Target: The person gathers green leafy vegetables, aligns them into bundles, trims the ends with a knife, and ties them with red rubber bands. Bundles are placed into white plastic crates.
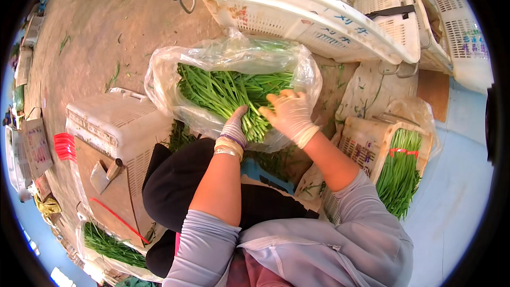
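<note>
A pile of loose garlic chives lies in a clear plastic liner bag with its mouth spread wide. The pale stem ends point towards me. My left hand, in a striped glove, lies along the left side of the stems. Its thumb presses on top of them and its other fingers are hidden below. Over the right side of the pile is my right hand, in a thin pale glove with the fingers apart. Its fingertips are at the leaves, and no bunch shows in its grasp.
White plastic crates stand beyond the bag. On my right, a tied chive bunch lies over a smaller crate. To my left are a closed crate, red ties, a board with a blade, and more chives.
</note>
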{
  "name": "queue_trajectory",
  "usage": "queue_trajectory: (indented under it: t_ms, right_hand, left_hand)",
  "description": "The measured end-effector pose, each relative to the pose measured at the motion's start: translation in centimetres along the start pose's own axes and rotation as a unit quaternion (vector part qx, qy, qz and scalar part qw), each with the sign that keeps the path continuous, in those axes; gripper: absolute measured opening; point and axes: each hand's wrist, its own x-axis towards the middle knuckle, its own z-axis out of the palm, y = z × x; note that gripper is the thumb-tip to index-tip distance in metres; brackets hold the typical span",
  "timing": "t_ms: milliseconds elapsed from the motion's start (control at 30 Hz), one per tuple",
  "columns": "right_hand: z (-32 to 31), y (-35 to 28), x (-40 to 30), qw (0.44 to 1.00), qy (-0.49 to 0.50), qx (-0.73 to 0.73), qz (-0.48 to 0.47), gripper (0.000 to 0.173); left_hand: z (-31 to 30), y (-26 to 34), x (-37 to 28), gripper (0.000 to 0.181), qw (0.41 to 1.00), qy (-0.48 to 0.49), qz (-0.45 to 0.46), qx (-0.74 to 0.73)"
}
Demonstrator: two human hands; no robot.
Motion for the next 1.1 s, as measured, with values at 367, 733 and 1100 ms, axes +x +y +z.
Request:
queue_trajectory:
  t_ms: [367,733,1100]
  right_hand:
    - [4.5,-4.5,-2.5,0.992,0.059,0.076,-0.083,0.024]
    - [4.3,-0.4,-2.2,0.993,0.056,-0.102,-0.026,0.053]
    - [9.3,7.9,-2.6,0.989,-0.079,-0.089,0.082,0.051]
  left_hand:
    - [-3.2,0.2,1.7,0.045,0.996,-0.048,-0.073,0.034]
    - [-1.5,1.1,-0.6,0.027,0.997,0.001,-0.036,0.068]
    - [-3.4,2.6,-2.7,0.043,0.994,-0.063,-0.075,0.04]
